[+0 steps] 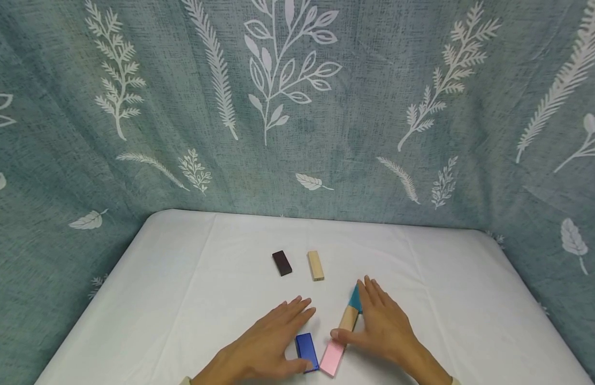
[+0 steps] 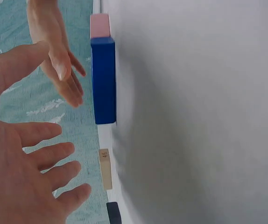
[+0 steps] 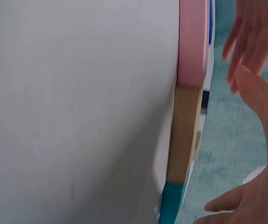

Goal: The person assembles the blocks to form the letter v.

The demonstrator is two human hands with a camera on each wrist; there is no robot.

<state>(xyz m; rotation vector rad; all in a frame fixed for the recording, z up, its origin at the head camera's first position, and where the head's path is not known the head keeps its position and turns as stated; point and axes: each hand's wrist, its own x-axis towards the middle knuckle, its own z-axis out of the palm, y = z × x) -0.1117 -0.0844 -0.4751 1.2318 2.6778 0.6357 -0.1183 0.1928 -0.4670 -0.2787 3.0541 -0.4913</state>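
Left hand (image 1: 266,342) flat, fingers straight, thumb touching blue block (image 1: 306,352); right hand (image 1: 381,323) spread, gripping nothing, beside pink (image 1: 332,358), wooden (image 1: 348,318), teal (image 1: 356,299) blocks in line on white table (image 1: 182,278)

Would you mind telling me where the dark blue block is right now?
In the head view the dark blue block lies near the front edge of the table, beside the left hand, with the pink block just to its right.
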